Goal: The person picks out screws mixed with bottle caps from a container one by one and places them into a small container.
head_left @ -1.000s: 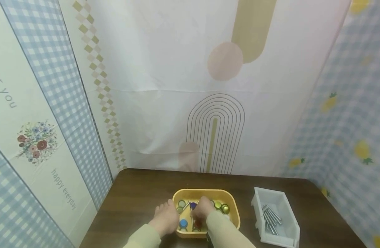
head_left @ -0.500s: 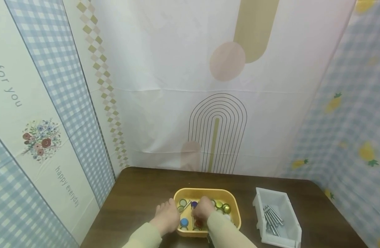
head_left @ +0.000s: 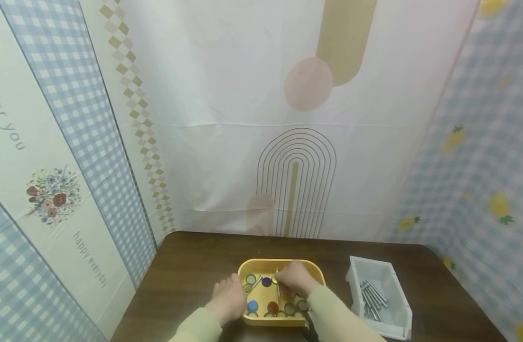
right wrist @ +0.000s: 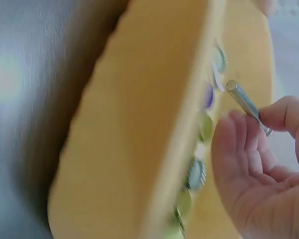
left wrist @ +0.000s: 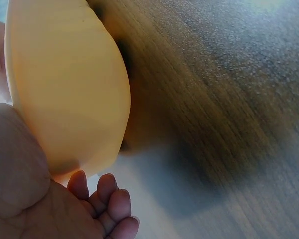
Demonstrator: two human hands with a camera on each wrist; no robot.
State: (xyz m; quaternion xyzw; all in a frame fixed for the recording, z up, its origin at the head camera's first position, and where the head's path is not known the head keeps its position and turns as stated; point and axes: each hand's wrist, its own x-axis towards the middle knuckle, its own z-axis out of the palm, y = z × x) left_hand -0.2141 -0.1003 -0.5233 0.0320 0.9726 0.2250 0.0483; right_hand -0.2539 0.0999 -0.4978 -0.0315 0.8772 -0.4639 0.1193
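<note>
A yellow plastic tray (head_left: 261,323) holds bottle caps and metal bolts. Its left rim is held by my left hand (head_left: 228,298); in the left wrist view the palm lies by the outer wall, the thumb reaches over the rim, and the other fingers are curled below. Over the tray's back part, my right hand (head_left: 296,276) pinches a silver bolt (right wrist: 243,99) between thumb and fingers, its threaded end pointing away from the palm. Caps lie below it, among them a purple cap (head_left: 266,281), a red cap (head_left: 273,306) and a blue cap (head_left: 253,305). Another bolt (head_left: 256,283) lies at the left.
A white open-front bin (head_left: 398,304) with several silver bolts (head_left: 374,299) stands to the right of the tray. Both rest on a dark wooden table (head_left: 193,266). A patterned cloth (head_left: 219,156) hangs behind the table, with more cloth at both sides.
My right hand has risen and moved right and back from the middle of the tray, now with a bolt in its pinch. My left hand stays on the rim.
</note>
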